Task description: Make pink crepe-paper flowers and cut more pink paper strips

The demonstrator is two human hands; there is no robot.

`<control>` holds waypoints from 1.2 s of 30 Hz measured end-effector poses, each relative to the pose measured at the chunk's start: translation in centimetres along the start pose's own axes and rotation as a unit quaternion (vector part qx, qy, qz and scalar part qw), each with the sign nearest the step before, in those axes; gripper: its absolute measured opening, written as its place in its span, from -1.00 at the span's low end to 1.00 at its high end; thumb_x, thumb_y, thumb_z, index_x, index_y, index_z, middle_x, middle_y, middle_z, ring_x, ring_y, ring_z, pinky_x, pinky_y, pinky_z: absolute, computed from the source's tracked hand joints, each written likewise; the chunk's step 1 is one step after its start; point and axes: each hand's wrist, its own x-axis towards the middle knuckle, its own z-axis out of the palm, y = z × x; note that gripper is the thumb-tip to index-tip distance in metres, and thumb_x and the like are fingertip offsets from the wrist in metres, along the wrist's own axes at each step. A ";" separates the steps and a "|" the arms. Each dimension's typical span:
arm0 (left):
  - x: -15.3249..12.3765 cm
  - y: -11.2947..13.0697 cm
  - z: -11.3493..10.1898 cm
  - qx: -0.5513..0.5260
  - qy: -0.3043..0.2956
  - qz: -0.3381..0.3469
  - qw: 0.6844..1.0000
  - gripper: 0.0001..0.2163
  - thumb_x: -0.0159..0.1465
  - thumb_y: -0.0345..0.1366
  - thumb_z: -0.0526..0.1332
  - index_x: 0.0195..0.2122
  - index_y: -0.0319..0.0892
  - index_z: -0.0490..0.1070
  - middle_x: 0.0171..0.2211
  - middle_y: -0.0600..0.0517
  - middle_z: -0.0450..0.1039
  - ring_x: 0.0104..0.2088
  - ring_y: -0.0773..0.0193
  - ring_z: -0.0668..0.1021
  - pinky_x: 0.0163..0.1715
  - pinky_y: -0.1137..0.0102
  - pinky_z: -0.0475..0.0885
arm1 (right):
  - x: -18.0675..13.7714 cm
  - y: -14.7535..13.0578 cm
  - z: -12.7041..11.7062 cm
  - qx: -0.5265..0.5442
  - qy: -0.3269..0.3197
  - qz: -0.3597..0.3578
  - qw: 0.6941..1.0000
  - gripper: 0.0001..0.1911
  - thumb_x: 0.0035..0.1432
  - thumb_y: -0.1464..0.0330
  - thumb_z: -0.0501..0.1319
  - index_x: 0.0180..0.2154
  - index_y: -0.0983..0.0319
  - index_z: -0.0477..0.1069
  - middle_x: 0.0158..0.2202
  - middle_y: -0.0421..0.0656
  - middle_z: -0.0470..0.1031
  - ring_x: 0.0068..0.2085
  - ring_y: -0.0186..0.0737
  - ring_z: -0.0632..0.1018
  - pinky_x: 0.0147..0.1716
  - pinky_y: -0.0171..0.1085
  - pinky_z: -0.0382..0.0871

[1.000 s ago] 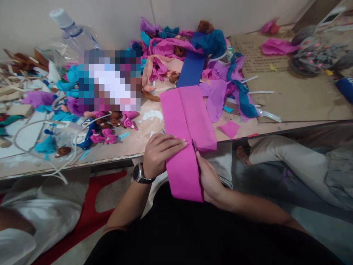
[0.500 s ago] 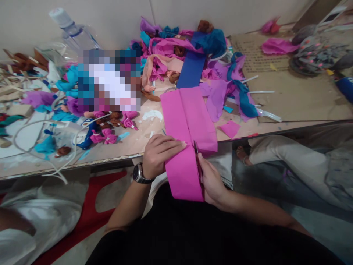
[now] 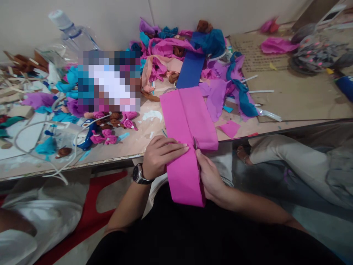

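Observation:
A long folded pink crepe paper strip [image 3: 187, 121] runs from the table over its front edge onto my lap. My left hand [image 3: 160, 154], with a watch on the wrist, lies on the strip's left side at the table edge, fingers pressed flat and pointing right. My right hand [image 3: 211, 176] is closed round scissors [image 3: 196, 147] at the strip's right side. The scissor tip pokes up along a cut in the paper, just right of my left fingertips.
Heaps of pink, purple, blue and brown crepe paper scraps [image 3: 176, 55] crowd the table's back and left. A plastic bottle [image 3: 71, 31] lies at far left, a cardboard sheet [image 3: 286, 92] at right. Another person's leg [image 3: 286, 158] sits to my right, below the table edge.
The scissor tip has crept a little farther up the pink strip. My left hand stays pressed in nearly the same spot.

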 end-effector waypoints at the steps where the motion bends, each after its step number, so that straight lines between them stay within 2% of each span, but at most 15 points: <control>1: 0.0 0.0 0.0 0.001 -0.002 0.001 1.000 -0.63 0.48 -0.36 0.21 0.27 0.02 0.49 0.08 0.03 0.67 0.07 0.13 0.63 0.03 0.13 0.42 | 0.0 0.0 -0.1 -0.008 -0.001 -0.005 1.000 -0.53 0.16 -0.07 0.43 -0.16 0.18 0.61 -0.23 -0.17 0.68 -0.21 -0.16 0.59 -0.11 -0.16 0.48; 7: 0.0 0.0 0.1 0.006 -0.004 0.007 1.000 -0.61 0.48 -0.36 0.21 0.30 0.03 0.47 0.09 0.03 0.67 0.07 0.13 0.63 0.03 0.15 0.42 | -0.1 0.4 -0.4 -0.037 0.011 -0.019 0.999 -0.56 0.19 -0.07 0.39 -0.18 0.16 0.58 -0.29 -0.21 0.64 -0.26 -0.19 0.54 -0.20 -0.20 0.43; 13: 0.0 0.0 0.1 -0.003 -0.004 0.017 1.000 -0.61 0.49 -0.35 0.20 0.30 0.02 0.46 0.08 0.04 0.68 0.08 0.13 0.62 0.04 0.15 0.43 | 0.1 0.4 -0.3 -0.026 -0.011 -0.031 0.999 -0.61 0.17 -0.01 0.43 -0.14 0.15 0.60 -0.22 -0.20 0.66 -0.22 -0.20 0.54 -0.16 -0.21 0.44; 21: 0.3 0.1 0.2 0.020 -0.018 -0.040 0.999 -0.57 0.45 -0.36 0.26 0.32 0.06 0.45 0.16 0.02 0.63 0.12 0.12 0.60 0.09 0.13 0.45 | -0.2 0.2 -0.3 -0.020 0.004 -0.012 1.000 -0.61 0.18 -0.04 0.41 -0.17 0.11 0.61 -0.26 -0.22 0.65 -0.25 -0.18 0.54 -0.16 -0.19 0.43; 26: 0.4 0.2 0.2 0.027 -0.006 -0.041 0.999 -0.61 0.47 -0.38 0.22 0.29 0.06 0.48 0.12 0.04 0.65 0.11 0.12 0.60 0.08 0.13 0.44 | -0.6 0.1 -0.4 -0.028 0.017 0.006 0.999 -0.62 0.19 -0.07 0.38 -0.22 0.08 0.61 -0.31 -0.21 0.65 -0.23 -0.12 0.57 -0.17 -0.14 0.42; 31: 0.4 0.2 0.1 0.021 0.010 -0.039 0.999 -0.64 0.49 -0.37 0.20 0.26 0.04 0.51 0.08 0.03 0.67 0.08 0.14 0.61 0.07 0.14 0.43 | -0.9 0.3 -0.3 -0.018 0.022 0.011 1.000 -0.60 0.18 -0.07 0.41 -0.21 0.12 0.64 -0.25 -0.18 0.69 -0.16 -0.10 0.59 -0.11 -0.13 0.45; 36: 0.3 0.2 0.3 0.019 0.035 -0.065 0.997 -0.66 0.48 -0.37 0.20 0.23 0.03 0.54 0.07 0.02 0.68 0.05 0.13 0.62 0.07 0.13 0.43 | -1.2 0.5 -0.4 -0.021 0.021 0.016 0.999 -0.59 0.14 -0.08 0.43 -0.19 0.09 0.66 -0.18 -0.19 0.71 -0.11 -0.07 0.61 -0.07 -0.13 0.45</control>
